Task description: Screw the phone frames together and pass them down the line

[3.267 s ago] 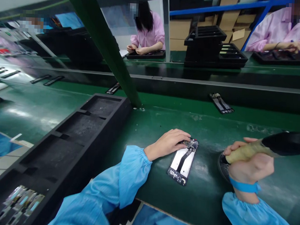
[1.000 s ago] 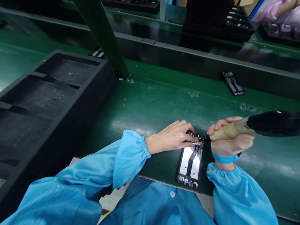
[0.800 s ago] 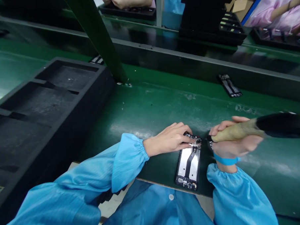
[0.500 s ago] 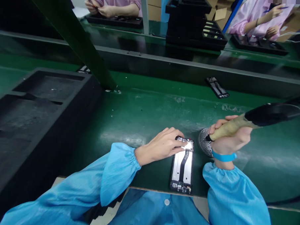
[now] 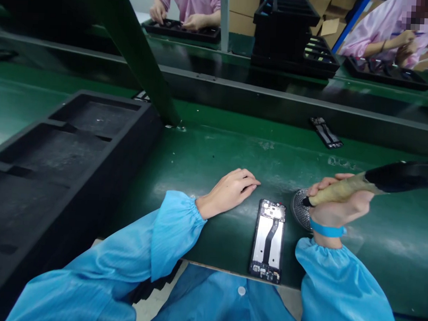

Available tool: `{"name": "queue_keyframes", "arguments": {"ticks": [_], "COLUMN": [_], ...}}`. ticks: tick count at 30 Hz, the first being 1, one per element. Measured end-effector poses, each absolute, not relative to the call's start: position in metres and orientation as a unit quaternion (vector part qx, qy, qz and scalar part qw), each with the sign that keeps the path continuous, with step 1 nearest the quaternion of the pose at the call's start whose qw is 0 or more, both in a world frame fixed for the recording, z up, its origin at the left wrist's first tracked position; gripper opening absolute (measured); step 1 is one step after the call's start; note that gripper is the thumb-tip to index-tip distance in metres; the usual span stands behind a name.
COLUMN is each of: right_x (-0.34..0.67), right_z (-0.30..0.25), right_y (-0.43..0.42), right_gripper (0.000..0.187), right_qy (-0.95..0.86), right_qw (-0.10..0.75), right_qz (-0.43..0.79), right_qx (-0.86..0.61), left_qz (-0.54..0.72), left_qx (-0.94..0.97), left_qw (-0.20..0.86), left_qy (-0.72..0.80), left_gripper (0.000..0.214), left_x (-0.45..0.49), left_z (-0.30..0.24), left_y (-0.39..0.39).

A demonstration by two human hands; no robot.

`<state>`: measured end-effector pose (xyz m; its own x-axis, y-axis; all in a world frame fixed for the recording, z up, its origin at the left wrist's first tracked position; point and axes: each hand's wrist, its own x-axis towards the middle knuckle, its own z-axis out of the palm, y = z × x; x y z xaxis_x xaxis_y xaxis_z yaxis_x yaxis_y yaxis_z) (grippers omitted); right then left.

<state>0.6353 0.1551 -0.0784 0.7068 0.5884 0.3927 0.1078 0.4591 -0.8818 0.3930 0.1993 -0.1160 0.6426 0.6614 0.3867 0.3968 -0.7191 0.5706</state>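
Observation:
An opened phone frame (image 5: 269, 239) with a white inner plate and a black flex cable lies on the green bench near its front edge. My left hand (image 5: 230, 190) rests flat on the bench just left of the frame, apart from it, holding nothing. My right hand (image 5: 337, 207) grips an electric screwdriver (image 5: 372, 184) with a tan handle and black body. Its tip points down at a small round metal dish (image 5: 299, 209) right of the frame.
A long black foam tray (image 5: 54, 167) with empty compartments fills the left side. A slanted green post (image 5: 133, 53) rises behind it. Another phone frame (image 5: 326, 132) lies on the belt beyond. Stacked black trays (image 5: 293, 34) and two people in pink sit across.
My left hand has lifted off the top of the phone frame and moved left onto the bench. The screwdriver tip stays over the round dish, where it went after working on the frame.

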Motion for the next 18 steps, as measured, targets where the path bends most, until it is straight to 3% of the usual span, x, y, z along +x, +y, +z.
{"name": "queue_keyframes", "arguments": {"ticks": [11,18], "right_x": [0.635,0.624], "right_z": [-0.076,-0.061], "right_y": [0.155,0.142], "right_gripper": [0.055,0.059], "right_qy": [-0.351,-0.354], "right_qw": [0.772,0.812], "right_qz": [0.160,0.130], "right_qx": [-0.506,-0.446], "left_qz": [0.281,0.253], "left_qx": [0.884,0.897], "left_qw": [0.218,0.194], "left_qy": [0.302,0.305], "left_gripper": [0.022,0.021], "left_x": [0.394,0.398], "left_z": [-0.115,-0.118], "left_y": [0.198,0.197]}}
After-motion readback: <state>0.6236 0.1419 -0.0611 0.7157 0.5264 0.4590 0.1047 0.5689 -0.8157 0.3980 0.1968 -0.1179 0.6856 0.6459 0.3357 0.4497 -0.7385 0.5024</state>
